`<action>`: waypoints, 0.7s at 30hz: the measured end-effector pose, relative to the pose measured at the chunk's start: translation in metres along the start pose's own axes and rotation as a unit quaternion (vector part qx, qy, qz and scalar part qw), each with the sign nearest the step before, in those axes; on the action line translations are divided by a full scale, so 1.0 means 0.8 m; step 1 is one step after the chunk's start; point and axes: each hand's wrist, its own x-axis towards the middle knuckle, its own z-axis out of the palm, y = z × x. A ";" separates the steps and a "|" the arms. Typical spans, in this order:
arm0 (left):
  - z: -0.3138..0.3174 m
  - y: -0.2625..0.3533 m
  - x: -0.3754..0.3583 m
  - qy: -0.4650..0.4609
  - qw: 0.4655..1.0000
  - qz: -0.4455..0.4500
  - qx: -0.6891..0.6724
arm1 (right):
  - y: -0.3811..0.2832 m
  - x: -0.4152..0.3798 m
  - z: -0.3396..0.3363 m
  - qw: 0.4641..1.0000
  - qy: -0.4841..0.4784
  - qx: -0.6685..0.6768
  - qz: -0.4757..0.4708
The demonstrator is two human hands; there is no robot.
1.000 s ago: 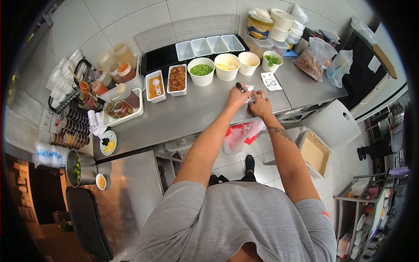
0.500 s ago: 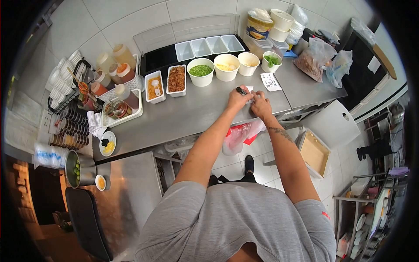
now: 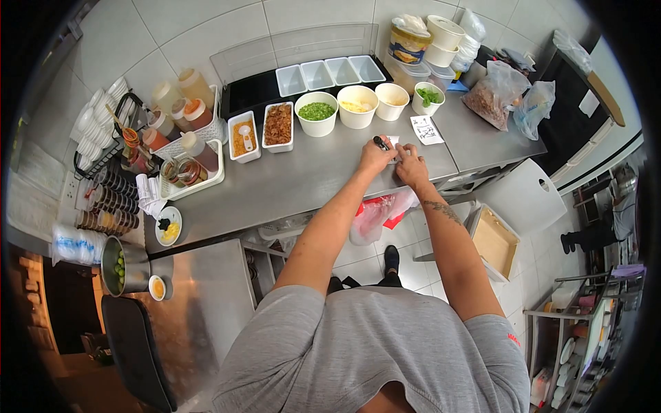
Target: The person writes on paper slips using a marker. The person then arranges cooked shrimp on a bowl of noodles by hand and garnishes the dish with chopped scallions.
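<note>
My left hand (image 3: 375, 158) is closed around a black marker pen (image 3: 380, 142) over a small white paper slip (image 3: 393, 140) on the steel counter. Close beside it, my right hand (image 3: 412, 167) has its fingers bent and bunched at the slip's edge, holding it against the counter. The hands cover part of the slip. A second paper (image 3: 427, 130) with dark handwriting lies just beyond my right hand. Behind the hands stand a tub of chopped green herbs (image 3: 317, 117), a tub of pale shreds (image 3: 357, 106), another pale-filled tub (image 3: 392, 101) and a smaller leafy tub (image 3: 429, 98).
Trays of fried brown bits (image 3: 279, 128) and orange crumbs (image 3: 244, 137) stand left of the tubs. Further left, a white basket (image 3: 216, 175) holds jars and a bottle. Plastic bags (image 3: 497, 96) lie at the right. A chair (image 3: 527, 199) and another person (image 3: 606, 224) are beyond.
Both hands stay at the slip; the left hand and pen show almost no shift. The camera view has moved very slightly.
</note>
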 end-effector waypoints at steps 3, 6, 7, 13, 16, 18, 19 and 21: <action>0.005 -0.015 0.009 -0.004 0.997 0.005 -0.072 | 0.000 0.000 0.000 1.000 0.004 0.006 -0.001; 0.005 -0.013 0.011 -0.007 0.982 -0.056 -0.181 | 0.002 0.000 0.002 1.000 0.011 0.020 0.007; 0.001 -0.006 0.011 0.000 0.979 -0.073 -0.191 | 0.003 0.001 0.002 0.999 0.020 0.030 0.012; -0.014 0.032 0.009 0.049 0.965 -0.087 -0.243 | -0.038 -0.007 -0.038 0.986 0.084 0.134 0.053; -0.017 0.043 0.011 0.058 0.966 -0.070 -0.240 | -0.043 0.006 -0.038 0.978 0.112 0.177 0.023; -0.020 0.045 0.013 0.059 0.967 -0.056 -0.243 | -0.049 0.014 -0.033 0.969 0.137 0.206 0.004; -0.022 0.044 0.013 0.059 0.966 -0.051 -0.247 | -0.051 0.016 -0.033 0.967 0.137 0.217 -0.005; -0.027 0.043 0.013 0.065 0.965 -0.048 -0.251 | -0.058 0.018 -0.033 0.961 0.137 0.237 -0.022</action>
